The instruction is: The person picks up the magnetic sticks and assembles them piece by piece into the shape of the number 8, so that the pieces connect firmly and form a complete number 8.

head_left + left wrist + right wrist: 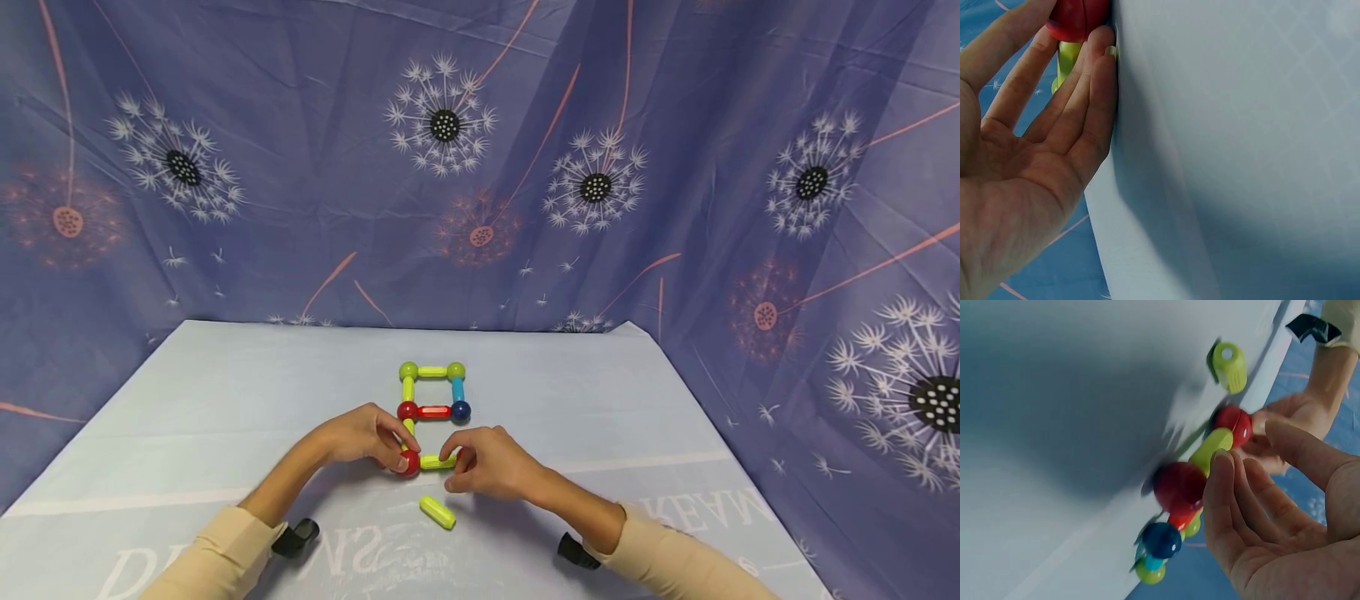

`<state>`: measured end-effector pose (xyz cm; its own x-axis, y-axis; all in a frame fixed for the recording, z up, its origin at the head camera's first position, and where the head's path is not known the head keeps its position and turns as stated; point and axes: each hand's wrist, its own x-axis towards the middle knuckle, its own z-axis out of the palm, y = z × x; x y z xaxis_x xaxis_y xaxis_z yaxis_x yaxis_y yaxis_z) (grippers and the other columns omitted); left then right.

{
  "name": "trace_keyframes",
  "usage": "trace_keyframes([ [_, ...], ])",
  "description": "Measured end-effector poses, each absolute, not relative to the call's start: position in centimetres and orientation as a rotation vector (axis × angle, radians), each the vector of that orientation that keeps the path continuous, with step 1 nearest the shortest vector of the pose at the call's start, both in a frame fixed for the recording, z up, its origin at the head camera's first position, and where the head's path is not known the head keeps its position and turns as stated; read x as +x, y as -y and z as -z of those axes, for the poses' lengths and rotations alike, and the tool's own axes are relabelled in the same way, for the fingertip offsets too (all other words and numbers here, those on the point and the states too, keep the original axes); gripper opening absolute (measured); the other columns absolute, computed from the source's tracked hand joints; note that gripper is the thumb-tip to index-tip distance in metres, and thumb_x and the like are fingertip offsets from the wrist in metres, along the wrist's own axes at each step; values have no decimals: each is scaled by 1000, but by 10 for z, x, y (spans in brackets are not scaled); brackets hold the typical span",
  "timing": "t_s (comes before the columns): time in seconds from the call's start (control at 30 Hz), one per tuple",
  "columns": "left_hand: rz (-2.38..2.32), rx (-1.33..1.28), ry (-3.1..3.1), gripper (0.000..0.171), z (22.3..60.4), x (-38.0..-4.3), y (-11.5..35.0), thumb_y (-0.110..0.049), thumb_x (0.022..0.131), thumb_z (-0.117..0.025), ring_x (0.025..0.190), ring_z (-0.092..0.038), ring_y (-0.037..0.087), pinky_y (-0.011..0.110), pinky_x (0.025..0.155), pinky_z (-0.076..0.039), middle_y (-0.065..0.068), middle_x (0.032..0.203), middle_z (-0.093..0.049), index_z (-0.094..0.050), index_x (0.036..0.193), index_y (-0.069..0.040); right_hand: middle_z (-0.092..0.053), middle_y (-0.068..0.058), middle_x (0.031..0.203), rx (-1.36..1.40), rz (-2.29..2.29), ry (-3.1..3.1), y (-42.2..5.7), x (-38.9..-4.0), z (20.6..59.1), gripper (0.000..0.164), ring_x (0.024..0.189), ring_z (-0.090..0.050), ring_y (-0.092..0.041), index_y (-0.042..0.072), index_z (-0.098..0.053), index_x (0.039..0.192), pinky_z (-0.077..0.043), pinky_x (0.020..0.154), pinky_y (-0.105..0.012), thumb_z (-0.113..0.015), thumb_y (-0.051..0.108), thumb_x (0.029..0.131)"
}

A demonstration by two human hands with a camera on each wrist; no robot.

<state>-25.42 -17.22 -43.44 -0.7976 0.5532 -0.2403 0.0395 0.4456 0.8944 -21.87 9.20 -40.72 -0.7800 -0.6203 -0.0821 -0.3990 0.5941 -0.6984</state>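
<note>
A flat frame of magnetic rods and balls lies on the table. My left hand (367, 437) pinches its near-left red ball (408, 463); the left wrist view shows that red ball (1080, 19) between thumb and fingers. A yellow-green rod (437, 462) runs right from it to another red ball (1179, 487), which my right hand mostly hides in the head view. My right hand (491, 462) is at this rod, fingertips beside or touching it, thumb held apart. A loose yellow-green rod (438, 512) lies nearer me.
Farther back, the frame's square has a red ball (407, 412), a red rod (433, 412), a dark blue ball (461, 412), a light blue rod (457, 389) and two green balls, one at far left (408, 371). A patterned curtain (480, 167) hangs behind the cloth-covered table (225, 383).
</note>
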Motion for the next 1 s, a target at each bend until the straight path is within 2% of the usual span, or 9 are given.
trace_keyframes([
  [0.3, -1344, 488, -2187, 25, 434, -253, 172, -9, 80, -82, 77, -65, 15, 31, 72, -54, 9, 87, -76, -79, 105, -6, -69, 11, 73, -845, 852, -2464, -80, -210, 413, 34, 65, -60, 2, 13, -75, 114, -50, 64, -18, -85, 20, 82],
  [0.5, -1341, 488, -2196, 24, 434, -253, 172, -10, 81, -82, 77, -65, 16, 33, 72, -54, 9, 87, -76, -79, 105, -7, -70, 12, 73, -924, 773, -2470, -75, -207, 418, 34, 65, -61, 5, 14, -75, 113, -50, 66, -15, -86, 19, 81],
  [0.8, -1336, 488, -2198, 24, 434, -253, 172, -10, 81, -82, 76, -66, 15, 33, 72, -54, 10, 87, -77, -79, 106, -7, -60, 14, 66, -930, 708, -2477, -72, -204, 422, 34, 59, -55, 3, 16, -76, 112, -47, 60, -15, -88, 20, 80],
  [1.0, -1336, 493, -2200, 24, 434, -252, 173, -10, 81, -82, 76, -66, 14, 32, 71, -54, 10, 87, -77, -79, 105, -7, -59, 14, 64, -948, 697, -2482, -70, -203, 424, 33, 57, -53, 3, 17, -77, 112, -45, 58, -15, -87, 16, 80],
])
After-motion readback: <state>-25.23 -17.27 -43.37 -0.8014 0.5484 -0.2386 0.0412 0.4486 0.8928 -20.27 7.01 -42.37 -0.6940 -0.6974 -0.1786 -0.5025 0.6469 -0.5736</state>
